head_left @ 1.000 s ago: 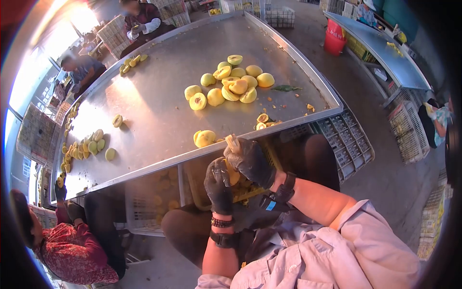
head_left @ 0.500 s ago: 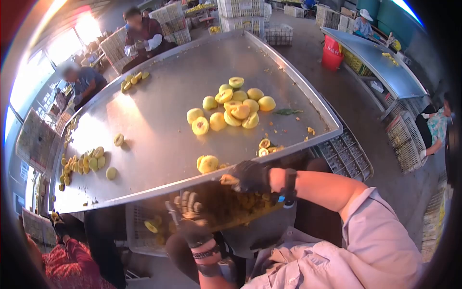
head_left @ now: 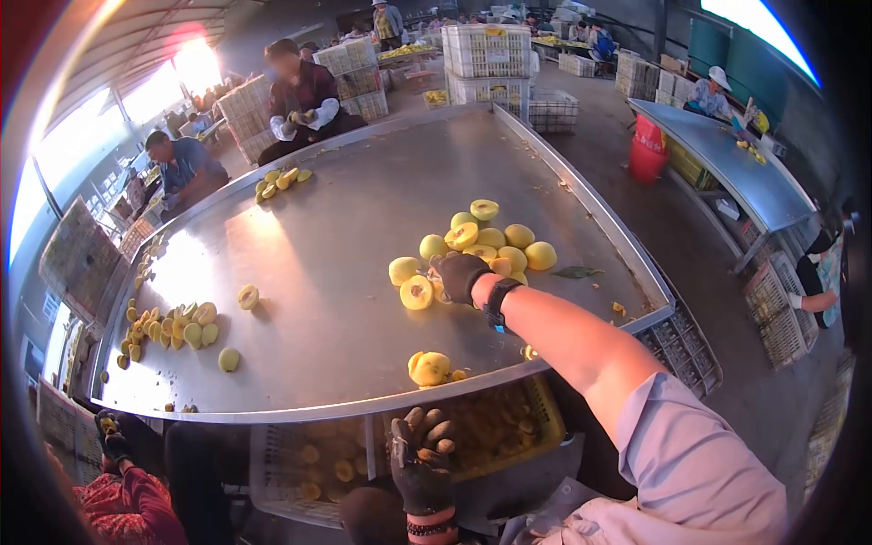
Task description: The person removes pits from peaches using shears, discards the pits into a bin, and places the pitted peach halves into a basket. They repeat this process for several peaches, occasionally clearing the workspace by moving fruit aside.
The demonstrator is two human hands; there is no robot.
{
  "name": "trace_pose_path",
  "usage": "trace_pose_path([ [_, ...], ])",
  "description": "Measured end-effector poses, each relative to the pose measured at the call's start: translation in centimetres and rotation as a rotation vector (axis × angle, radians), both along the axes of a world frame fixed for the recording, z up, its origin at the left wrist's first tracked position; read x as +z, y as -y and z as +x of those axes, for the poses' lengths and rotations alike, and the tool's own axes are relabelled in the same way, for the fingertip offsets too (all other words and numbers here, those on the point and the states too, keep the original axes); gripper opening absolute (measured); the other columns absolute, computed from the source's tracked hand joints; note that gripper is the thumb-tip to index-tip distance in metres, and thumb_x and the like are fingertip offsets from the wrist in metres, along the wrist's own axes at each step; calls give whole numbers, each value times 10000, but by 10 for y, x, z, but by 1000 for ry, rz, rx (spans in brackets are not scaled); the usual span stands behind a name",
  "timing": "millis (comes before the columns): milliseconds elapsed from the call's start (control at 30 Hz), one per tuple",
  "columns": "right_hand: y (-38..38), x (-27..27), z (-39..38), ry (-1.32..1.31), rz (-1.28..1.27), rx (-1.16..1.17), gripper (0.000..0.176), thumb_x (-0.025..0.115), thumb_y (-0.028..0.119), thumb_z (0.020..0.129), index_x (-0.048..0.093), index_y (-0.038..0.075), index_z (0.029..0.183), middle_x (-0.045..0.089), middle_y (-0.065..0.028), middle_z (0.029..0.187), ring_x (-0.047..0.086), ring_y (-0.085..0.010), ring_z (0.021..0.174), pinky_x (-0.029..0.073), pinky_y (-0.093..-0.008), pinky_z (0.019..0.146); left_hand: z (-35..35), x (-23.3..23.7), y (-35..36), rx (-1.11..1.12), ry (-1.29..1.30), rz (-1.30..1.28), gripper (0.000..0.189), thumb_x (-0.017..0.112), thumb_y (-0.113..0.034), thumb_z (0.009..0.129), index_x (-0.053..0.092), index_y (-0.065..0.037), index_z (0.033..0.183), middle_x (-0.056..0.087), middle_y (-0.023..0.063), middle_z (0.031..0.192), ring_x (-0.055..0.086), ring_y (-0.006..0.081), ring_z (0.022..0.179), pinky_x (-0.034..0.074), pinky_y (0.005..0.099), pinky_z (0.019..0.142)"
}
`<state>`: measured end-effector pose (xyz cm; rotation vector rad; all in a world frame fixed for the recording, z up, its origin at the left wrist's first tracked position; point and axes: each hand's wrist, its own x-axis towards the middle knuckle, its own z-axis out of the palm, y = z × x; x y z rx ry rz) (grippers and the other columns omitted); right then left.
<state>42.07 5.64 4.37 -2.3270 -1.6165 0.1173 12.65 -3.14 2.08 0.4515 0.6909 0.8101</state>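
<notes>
Several yellow peaches, some whole and some halved, lie in a pile on the metal table. My right hand, in a dark glove, reaches into the front of this pile, its fingers bent around a peach that it partly hides. Just left of it a peach half lies cut face up. Below the table's front edge is my left hand, gloved, palm up with fingers curled; what it holds, if anything, I cannot make out. Nearer the edge sits another cut peach.
The metal table has a raised rim. Under its front edge stand a yellow crate of fruit pieces and a pale crate with peach halves. More halves lie at the left. Co-workers sit around; a person's gloved hand shows lower left.
My right hand has gone from the table's front edge up to the pile, and the orange piece in its fingers is gone from view. My left hand has shifted right and down. The view has tilted up.
</notes>
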Motion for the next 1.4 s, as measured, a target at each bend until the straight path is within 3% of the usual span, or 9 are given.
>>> trace_pose_path([
  [467,48,-2,-32,81,-301,91,421,633,261,778,561,38,1128,642,-186,1039,623,-337,976,489,-427,809,-4,-13,5,-79,19,38,456,491,-427,945,546,-16,1136,636,145,1040,639,219,855,513,276,643],
  [567,62,-11,-28,-147,96,150,503,759,310,673,554,44,1048,644,-163,869,653,-292,798,505,-388,692,-2,-19,5,-111,99,41,471,492,-438,940,538,-23,1159,627,148,1066,634,230,893,520,286,675],
  [633,95,39,-67,-879,135,265,388,773,212,721,523,53,973,570,-46,735,554,-117,541,442,-262,468,2,-17,8,-150,234,5,485,493,-444,937,527,-28,1186,613,155,1104,623,240,945,526,290,711],
  [733,126,24,-124,-1208,496,496,465,765,180,743,523,46,1118,595,-49,937,585,-147,798,502,-302,734,20,-3,15,-230,588,-29,481,494,-423,940,506,-35,1223,579,160,1165,589,260,1027,514,334,835],
  [1033,196,17,-146,-489,601,222,454,715,162,769,506,25,1148,602,-181,1039,614,-330,935,492,-375,806,26,-21,25,-141,329,191,455,475,-316,963,446,6,1283,547,141,1206,566,250,1066,469,374,943],
  [1133,205,14,-146,-468,630,126,423,696,157,781,506,30,1138,611,-191,989,613,-356,897,497,-382,771,15,6,43,-94,-118,948,435,446,-290,979,440,13,1291,553,130,1190,571,213,1045,480,336,913],
  [1200,208,12,-147,-525,627,67,406,686,149,786,507,34,1131,616,-198,950,613,-372,877,500,-387,753,10,8,37,-331,412,286,444,439,-294,982,430,16,1300,556,130,1181,571,205,1037,481,316,898],
  [1300,215,11,-150,-543,615,67,384,673,135,791,509,39,1125,624,-200,899,615,-383,854,504,-394,728,12,17,37,-317,47,754,551,439,-245,984,252,41,1416,425,147,1348,487,238,1172,392,339,1016],
  [1400,221,14,-149,-431,605,170,365,656,141,800,515,39,1120,629,-195,879,620,-377,834,506,-403,709,13,-28,19,-498,662,207,545,495,-294,959,334,22,1372,494,163,1276,529,262,1128,437,340,958],
])
